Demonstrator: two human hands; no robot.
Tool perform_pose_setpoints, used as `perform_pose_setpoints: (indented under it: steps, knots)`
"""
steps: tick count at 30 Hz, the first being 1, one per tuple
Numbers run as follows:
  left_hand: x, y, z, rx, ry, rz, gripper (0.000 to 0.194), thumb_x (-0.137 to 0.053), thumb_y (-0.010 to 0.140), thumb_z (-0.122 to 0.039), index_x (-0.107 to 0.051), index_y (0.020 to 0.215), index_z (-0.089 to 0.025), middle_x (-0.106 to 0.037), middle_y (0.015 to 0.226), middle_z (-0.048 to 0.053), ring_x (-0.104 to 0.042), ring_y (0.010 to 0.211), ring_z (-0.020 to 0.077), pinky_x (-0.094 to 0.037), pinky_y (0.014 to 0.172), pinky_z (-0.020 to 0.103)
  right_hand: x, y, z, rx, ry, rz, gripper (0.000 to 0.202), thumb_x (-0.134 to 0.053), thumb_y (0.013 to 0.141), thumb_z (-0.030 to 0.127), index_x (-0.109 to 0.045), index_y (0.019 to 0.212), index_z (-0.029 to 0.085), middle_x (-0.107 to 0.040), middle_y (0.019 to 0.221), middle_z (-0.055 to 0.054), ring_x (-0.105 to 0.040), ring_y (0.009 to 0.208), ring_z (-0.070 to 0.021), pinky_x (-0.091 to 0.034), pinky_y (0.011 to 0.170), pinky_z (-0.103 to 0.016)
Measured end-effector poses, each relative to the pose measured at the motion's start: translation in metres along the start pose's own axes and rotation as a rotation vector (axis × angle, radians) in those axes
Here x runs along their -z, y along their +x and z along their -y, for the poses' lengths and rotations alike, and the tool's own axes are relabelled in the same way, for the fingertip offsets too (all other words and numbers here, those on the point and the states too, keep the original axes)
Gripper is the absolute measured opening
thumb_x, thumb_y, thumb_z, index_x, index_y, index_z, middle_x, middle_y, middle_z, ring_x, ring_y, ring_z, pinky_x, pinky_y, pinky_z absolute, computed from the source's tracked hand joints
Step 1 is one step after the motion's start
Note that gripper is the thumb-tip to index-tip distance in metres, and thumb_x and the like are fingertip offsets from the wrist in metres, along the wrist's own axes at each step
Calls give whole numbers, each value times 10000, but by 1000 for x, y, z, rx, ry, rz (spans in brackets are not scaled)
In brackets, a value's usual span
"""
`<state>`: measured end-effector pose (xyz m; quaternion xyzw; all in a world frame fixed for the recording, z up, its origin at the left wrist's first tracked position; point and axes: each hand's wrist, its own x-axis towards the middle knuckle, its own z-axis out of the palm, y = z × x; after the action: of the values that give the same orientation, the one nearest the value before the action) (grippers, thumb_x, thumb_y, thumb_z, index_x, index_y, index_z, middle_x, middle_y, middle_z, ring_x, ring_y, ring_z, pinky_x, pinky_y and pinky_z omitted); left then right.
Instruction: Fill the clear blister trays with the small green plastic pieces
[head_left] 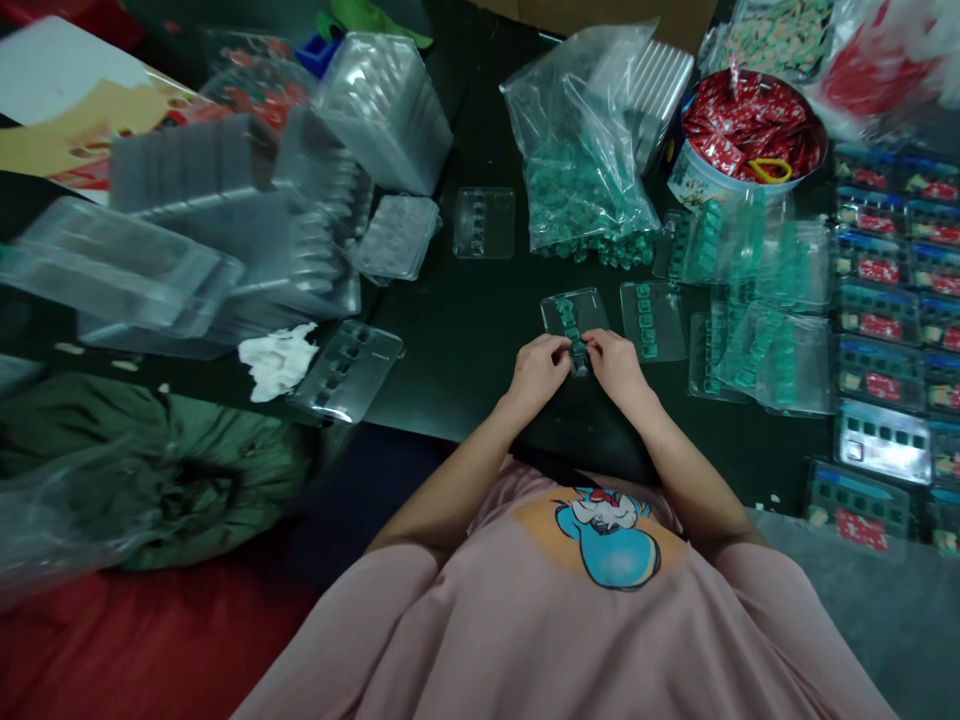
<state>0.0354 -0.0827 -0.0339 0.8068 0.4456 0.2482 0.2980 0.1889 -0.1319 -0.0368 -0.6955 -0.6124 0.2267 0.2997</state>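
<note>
My left hand (537, 371) and my right hand (616, 362) meet at the near edge of a clear plastic blister tray (581, 312) lying on the dark table. Both pinch small green pieces (576, 346) at the tray's front end. A column of green pieces sits in the tray's slots. Just to the right lies a second tray (653, 320) filled with a row of green pieces. A large clear bag of loose green pieces (585, 190) stands behind the trays.
Stacks of empty clear trays (225, 220) fill the left. One empty tray (484, 222) lies at centre back, another (346, 368) beside a crumpled white tissue (277, 360). A tub of red packets (750, 130) stands back right. Finished packs (892, 300) line the right edge.
</note>
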Motion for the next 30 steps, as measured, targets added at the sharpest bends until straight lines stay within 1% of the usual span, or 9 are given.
perform_pose_setpoints:
  steps: [4,7,11,15,17,20,25,27,30]
  knots:
    - [0,0,0,-5,-10,10,119,-651,798,-180,-714,898,-166,-684,827,52,-620,771,170,-491,747,291,-1,-2,-2,12,30,11,249,-531,849,77,-669,1030,177,-638,944,-75,-615,842,-189,-488,819,-320]
    - [-3,4,-1,3,10,35,107,-642,794,-149,-710,874,-166,-675,822,53,-615,767,170,-484,731,287,-2,-2,-1,-1,-6,21,206,-565,841,80,-672,989,176,-620,947,-71,-598,821,-184,-487,801,-316]
    - [-4,7,-2,21,42,77,118,-630,777,-111,-705,851,-165,-667,821,50,-603,760,169,-476,726,287,1,-1,1,18,-116,29,202,-592,840,79,-673,1004,165,-615,997,-86,-589,892,-199,-465,810,-309]
    - [-2,9,0,16,87,116,117,-641,776,-118,-711,859,-162,-659,818,51,-591,758,171,-469,721,288,3,2,6,1,-254,111,174,-576,876,102,-676,1003,165,-632,945,-80,-579,875,-201,-433,764,-301]
    - [-2,9,3,4,120,134,106,-639,784,-126,-716,847,-165,-652,809,51,-586,762,175,-466,724,294,3,2,10,-10,-338,137,139,-558,901,133,-681,959,159,-633,922,-88,-565,864,-211,-416,745,-312]
    - [-1,7,5,-37,160,143,123,-607,830,-154,-726,852,-180,-649,821,56,-585,788,183,-466,744,302,0,-5,15,19,-441,132,201,-485,942,149,-686,938,149,-633,939,-119,-536,898,-239,-401,773,-348]
    - [-3,3,1,-114,293,165,210,-529,905,-197,-708,801,-162,-623,823,92,-562,775,207,-448,725,327,-4,-24,17,82,-482,104,332,-363,976,141,-665,1113,155,-609,1028,-159,-472,969,-279,-391,781,-396]
    - [-3,1,0,-133,327,169,232,-499,915,-179,-692,788,-157,-600,788,94,-541,753,209,-438,733,335,-4,-27,16,93,-468,111,349,-358,974,137,-643,1174,157,-600,1039,-163,-458,976,-283,-395,786,-402]
    - [1,-2,2,-172,306,175,226,-481,914,-160,-690,828,-153,-587,795,99,-528,766,214,-438,762,340,1,-26,12,105,-441,143,340,-383,964,136,-652,1171,166,-599,1038,-158,-461,973,-281,-407,805,-400]
